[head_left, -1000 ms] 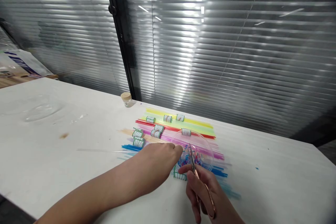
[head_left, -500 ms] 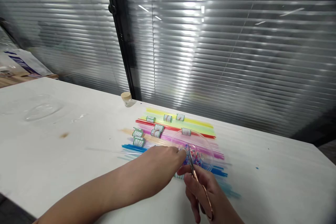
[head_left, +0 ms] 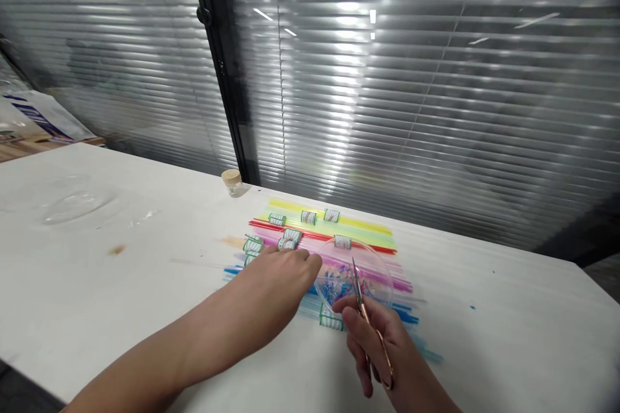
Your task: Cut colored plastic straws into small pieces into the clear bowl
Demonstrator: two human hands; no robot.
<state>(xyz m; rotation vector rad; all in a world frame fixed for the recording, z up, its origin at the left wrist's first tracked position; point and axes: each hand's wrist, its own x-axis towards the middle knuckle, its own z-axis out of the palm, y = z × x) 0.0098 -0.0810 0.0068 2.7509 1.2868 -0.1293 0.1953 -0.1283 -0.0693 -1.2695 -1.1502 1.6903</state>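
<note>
My left hand [head_left: 285, 274] is closed, back upwards, just left of a clear round bowl [head_left: 389, 271]. A thin clear straw [head_left: 201, 263] runs out from it to the left, and its pinching fingertips are hidden. My right hand [head_left: 385, 329] grips scissors [head_left: 359, 290] with copper-coloured handles, their blades pointing up over the bowl. Small cut pieces [head_left: 336, 285], blue, red and white, lie in the bowl. Under and around it are bundles of thin coloured straws: yellow [head_left: 365, 226], red [head_left: 387, 249], purple [head_left: 402, 284] and blue [head_left: 407, 316].
Patterned paper bands [head_left: 332, 318] wrap the bundles. At the back of the white table [head_left: 169, 322] stands a small jar [head_left: 232, 182] with a tan lid. Clear plastic [head_left: 77, 205] lies on the left. Blinds [head_left: 411, 110] hang behind glass beyond the table edge.
My left hand has moved left, away from the scissor blades, with the clear straw, uncovering more cut pieces in the bowl. My right hand with the scissors has shifted slightly right.
</note>
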